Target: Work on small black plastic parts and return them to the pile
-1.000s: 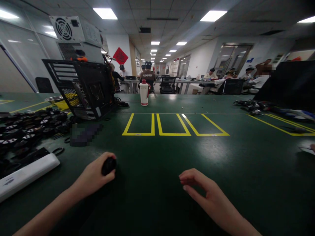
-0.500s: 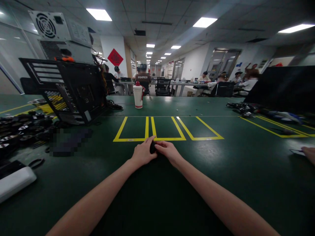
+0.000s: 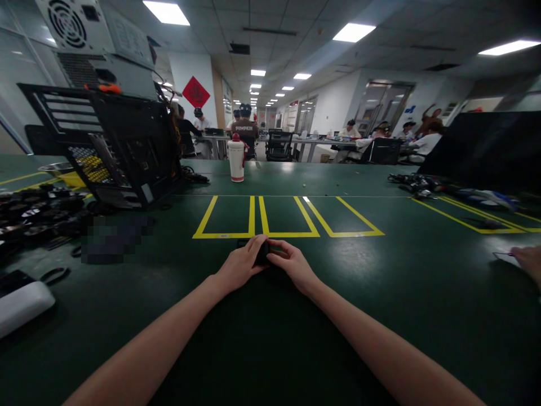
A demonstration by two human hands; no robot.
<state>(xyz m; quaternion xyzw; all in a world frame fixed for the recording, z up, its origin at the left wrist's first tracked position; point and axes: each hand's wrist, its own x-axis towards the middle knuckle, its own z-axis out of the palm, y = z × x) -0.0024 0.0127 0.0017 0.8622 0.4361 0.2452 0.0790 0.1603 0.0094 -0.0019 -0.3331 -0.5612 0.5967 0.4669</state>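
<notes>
A small black object sits between my hands, mostly covered by fingers, so its kind cannot be made out. My left hand is closed around its left side, and a dark part sticks out past the knuckles. On the right side, the thumb and fingers of my right hand pinch it. Both hands are just in front of the yellow tape outlines on the dark green table.
An open black computer case with a power supply on top stands left, near piled black parts. A white bottle stands behind the tape. Cables lie at right, where another person's hand holds something thin.
My hands have shifted slightly down and apart, and more of the black object shows, including a part beyond my left knuckles. The whole view has tilted a little.
</notes>
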